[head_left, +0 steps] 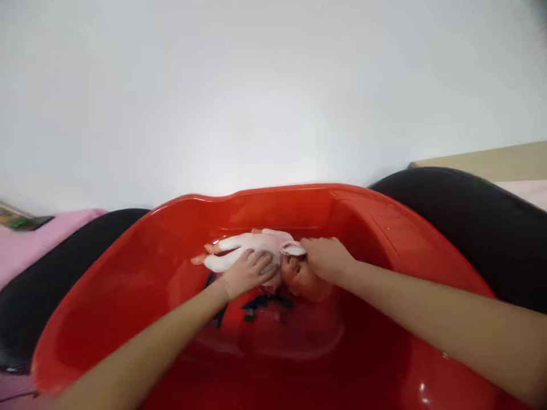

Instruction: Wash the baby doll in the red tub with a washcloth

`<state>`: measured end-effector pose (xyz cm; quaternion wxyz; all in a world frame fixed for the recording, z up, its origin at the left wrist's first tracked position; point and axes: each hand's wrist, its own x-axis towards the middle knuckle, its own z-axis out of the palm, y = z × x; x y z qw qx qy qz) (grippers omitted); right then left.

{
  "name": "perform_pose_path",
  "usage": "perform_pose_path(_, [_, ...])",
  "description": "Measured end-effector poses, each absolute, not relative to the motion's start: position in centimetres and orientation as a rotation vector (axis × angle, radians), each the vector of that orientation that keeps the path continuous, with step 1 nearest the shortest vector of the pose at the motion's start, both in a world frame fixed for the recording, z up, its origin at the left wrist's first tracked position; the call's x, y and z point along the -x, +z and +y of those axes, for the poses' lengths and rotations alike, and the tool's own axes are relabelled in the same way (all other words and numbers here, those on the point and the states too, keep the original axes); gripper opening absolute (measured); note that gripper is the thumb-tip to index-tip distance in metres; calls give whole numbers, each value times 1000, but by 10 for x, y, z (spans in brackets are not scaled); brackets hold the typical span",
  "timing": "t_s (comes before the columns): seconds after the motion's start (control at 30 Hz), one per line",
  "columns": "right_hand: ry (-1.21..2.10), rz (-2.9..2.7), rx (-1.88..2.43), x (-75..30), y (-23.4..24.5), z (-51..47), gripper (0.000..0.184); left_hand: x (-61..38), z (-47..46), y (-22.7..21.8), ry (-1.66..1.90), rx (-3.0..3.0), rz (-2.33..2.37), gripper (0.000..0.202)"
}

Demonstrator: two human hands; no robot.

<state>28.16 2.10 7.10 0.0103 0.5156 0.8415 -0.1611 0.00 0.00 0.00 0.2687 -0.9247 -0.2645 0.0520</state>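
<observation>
A baby doll in white clothing lies on its back in the water of a red tub, legs to the left and head to the right. My left hand rests flat on the doll's body, fingers stretched out. My right hand is closed at the doll's head, its fingertips at a small white piece with a pink edge by the doll's mouth and chin. I cannot tell whether this piece is a cloth or the doll's collar. The right fingertips are partly hidden.
Dark rounded seats or cushions flank the tub on both sides. Pink fabric lies at the left. Behind stands a white wall, with a beige board at the right. A dark print shows on the tub's floor.
</observation>
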Motion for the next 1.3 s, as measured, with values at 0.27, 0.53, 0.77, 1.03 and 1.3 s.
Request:
perform_pose_path(0.27, [-747, 2694, -1836, -281, 71, 28, 19, -5, 17, 54, 285, 2500, -937, 38])
perform_pose_path(0.53, [-1250, 2752, -2117, -285, 65, 34, 25, -19, 57, 84, 378, 2560, -1025, 42])
perform_pose_path(0.77, [-1534, 2832, -2143, -283, 66, 37, 27, -26, 91, 96, 146, 2529, -1168, 49])
perform_pose_path(1.03, [-1504, 2803, -2189, -285, 67, 38, 31, -22, 116, 88, -2, 2522, -1224, 78])
perform_pose_path(1.3, [-781, 2973, -2302, -284, 82, 34, 23, -22, 136, 88, 103, 2663, -1407, 97])
